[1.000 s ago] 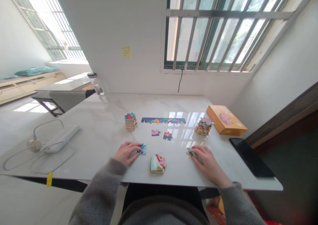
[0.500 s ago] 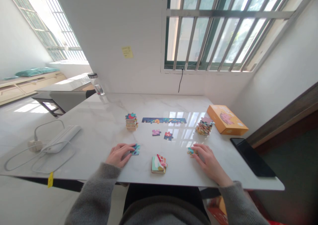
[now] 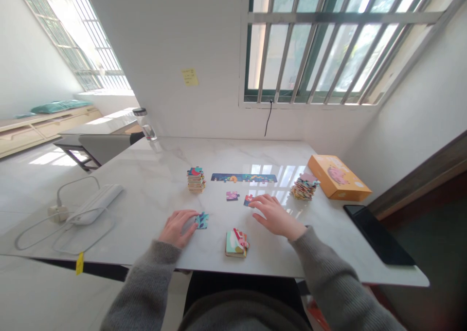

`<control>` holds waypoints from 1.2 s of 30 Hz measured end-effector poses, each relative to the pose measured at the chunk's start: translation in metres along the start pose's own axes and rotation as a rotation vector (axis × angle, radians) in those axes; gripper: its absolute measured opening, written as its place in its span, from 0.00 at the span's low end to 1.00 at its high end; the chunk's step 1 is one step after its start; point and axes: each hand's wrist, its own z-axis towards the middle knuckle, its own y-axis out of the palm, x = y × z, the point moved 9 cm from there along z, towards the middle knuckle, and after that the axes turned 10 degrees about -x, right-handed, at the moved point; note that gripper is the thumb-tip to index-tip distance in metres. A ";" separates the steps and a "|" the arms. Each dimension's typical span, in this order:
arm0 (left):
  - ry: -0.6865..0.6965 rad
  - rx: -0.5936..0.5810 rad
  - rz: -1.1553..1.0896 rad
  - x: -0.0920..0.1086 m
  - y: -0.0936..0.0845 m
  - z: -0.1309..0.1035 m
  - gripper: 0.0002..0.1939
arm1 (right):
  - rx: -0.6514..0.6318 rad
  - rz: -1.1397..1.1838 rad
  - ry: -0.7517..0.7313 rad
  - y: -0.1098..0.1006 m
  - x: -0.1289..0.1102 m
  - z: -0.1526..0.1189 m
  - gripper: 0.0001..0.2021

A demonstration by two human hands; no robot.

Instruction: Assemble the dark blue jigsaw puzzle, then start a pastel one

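Observation:
My left hand rests on the white table, its thumb and fingertips closed at the left edge of a teal puzzle piece. Over a red and dark blue puzzle piece reaches my right hand, fingers apart and thumb held away. Its fingertips cover part of that piece; whether they touch it I cannot tell. A purple puzzle piece lies just left of it. Behind these stretches a joined dark blue puzzle strip. Close to me sits a small stack of pieces, a pink and red one on top.
Taller piece stacks stand at left and right. An orange box and a black phone lie on the right. A white power strip with cables is at left, a clear bottle at the far left corner.
My right hand has moved left and away from me, from the right side to the red piece. The piece formerly under it no longer shows there. My left hand stays at the teal piece.

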 end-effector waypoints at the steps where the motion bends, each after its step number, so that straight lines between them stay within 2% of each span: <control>1: -0.001 0.007 -0.011 0.002 -0.001 0.000 0.16 | -0.013 -0.014 0.005 0.002 0.001 0.008 0.14; 4: 0.001 0.009 -0.051 0.004 -0.005 0.003 0.15 | -0.032 -0.050 0.073 0.012 0.015 0.026 0.15; 8: -0.012 0.003 -0.098 0.002 -0.012 0.012 0.14 | -0.028 -0.002 0.094 0.022 0.029 0.030 0.16; 12: 0.080 -0.049 -0.119 0.020 -0.009 0.037 0.14 | -0.009 0.083 0.054 0.022 0.026 0.023 0.13; 14: 0.147 -0.109 -0.111 0.035 0.000 0.058 0.14 | -0.015 0.119 0.039 0.021 0.022 0.021 0.11; 16: 0.174 -0.216 -0.074 0.046 0.018 0.082 0.15 | -0.007 0.140 0.034 0.019 0.020 0.019 0.11; 20: 0.032 -0.350 0.121 0.044 0.051 0.129 0.22 | 0.021 0.154 0.046 0.017 0.020 0.018 0.10; 23: 0.021 -0.352 0.178 0.049 0.065 0.148 0.26 | 0.025 0.143 0.052 0.017 0.021 0.018 0.11; 27: 0.039 -0.330 0.100 0.051 0.073 0.153 0.24 | 0.018 0.128 0.055 0.017 0.020 0.018 0.12; 31: 0.094 -0.304 0.016 0.049 0.074 0.152 0.19 | 0.014 0.117 0.061 0.017 0.019 0.019 0.12; 36: 0.127 -0.271 0.106 0.056 0.072 0.147 0.18 | 0.019 0.117 0.063 0.018 0.020 0.019 0.12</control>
